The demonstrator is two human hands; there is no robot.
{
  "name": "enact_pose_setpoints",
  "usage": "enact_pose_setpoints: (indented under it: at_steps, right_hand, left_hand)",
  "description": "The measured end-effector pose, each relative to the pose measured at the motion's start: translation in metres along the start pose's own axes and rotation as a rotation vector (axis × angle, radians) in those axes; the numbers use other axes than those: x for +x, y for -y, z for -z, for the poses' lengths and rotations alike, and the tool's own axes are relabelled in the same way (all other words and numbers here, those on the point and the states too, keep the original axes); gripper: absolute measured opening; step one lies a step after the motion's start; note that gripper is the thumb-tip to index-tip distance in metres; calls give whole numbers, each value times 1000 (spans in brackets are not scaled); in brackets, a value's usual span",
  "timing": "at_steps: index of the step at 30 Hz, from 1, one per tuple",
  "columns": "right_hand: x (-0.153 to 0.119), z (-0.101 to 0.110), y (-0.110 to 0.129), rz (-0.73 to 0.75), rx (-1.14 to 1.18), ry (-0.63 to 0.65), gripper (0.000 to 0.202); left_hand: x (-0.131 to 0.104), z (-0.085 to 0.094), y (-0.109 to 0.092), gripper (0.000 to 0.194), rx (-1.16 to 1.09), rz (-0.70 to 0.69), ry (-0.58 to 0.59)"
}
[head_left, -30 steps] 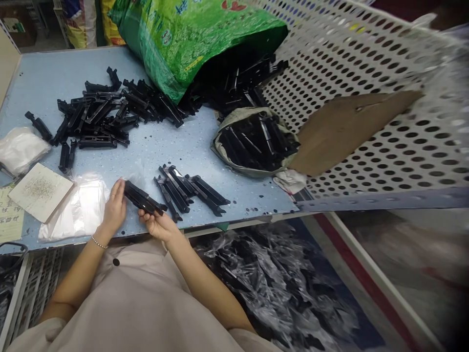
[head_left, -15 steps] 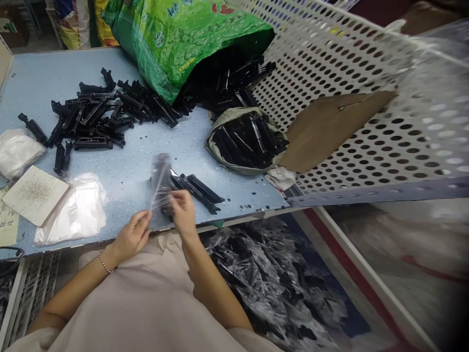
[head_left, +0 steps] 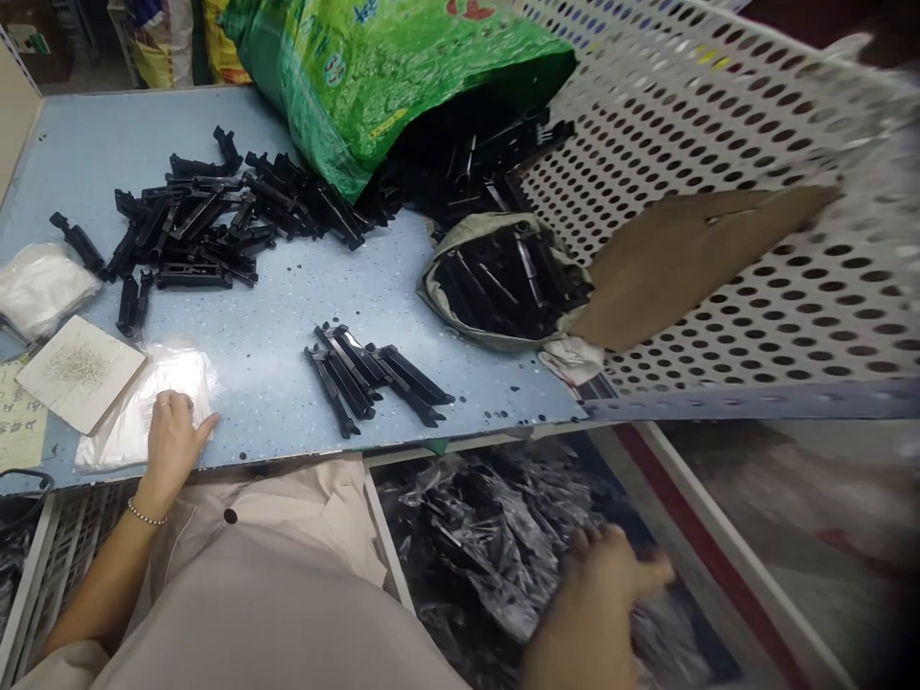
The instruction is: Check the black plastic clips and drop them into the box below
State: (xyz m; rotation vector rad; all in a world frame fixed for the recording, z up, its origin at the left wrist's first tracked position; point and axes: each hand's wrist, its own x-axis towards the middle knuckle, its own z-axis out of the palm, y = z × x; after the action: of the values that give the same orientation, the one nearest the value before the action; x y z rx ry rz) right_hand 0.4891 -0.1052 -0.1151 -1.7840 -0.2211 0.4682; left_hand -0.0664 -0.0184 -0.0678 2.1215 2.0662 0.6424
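One at a time, ideally, peel translucent bags [head_left: 119,441] off the bench's [head_left: 265,383] near-left stack with the left hand [head_left: 172,439], fingers curled on top (cannot tell if pinching), keeping the right hand [head_left: 596,585], blurred, fingers spread, clear of bagged black parts [head_left: 495,537] below.

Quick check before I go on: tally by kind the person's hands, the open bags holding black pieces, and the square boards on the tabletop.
Hands: 2 (left hand, right hand)
Open bags holding black pieces: 2 (green sack, olive bag)
Square boards: 1 (speckled board)
Total: 5
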Motion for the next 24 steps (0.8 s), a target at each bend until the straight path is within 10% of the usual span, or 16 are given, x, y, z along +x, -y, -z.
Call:
enact_pose_setpoints:
  at_steps: [3, 6, 9, 14, 19, 24]
  right_hand:
    - [-29, -58, 6, 101, -72, 57, 47]
    - [-89, -123, 24, 452, -385, 620, 33]
    - [-144, -167, 47, 834, -861, 813, 32]
    - [-160, -185, 62, 908, -1213, 836, 38]
    - [-138, -190, 50, 773, -834, 1021, 37]
    - [-143, -197, 38, 563, -545, 979, 43]
  left_hand:
    - [-7, 3, 1, 36, 30, 13, -5]
    - [-9, 8, 9, 26, 40, 14, -9]
    - [-5, 12, 22, 15, -58, 67, 6]
    - [6, 18, 44, 22, -572, 383, 14]
    - [4, 24, 45, 35, -1131, 678, 63]
    - [1, 24, 33, 36, -1192, 725, 19]
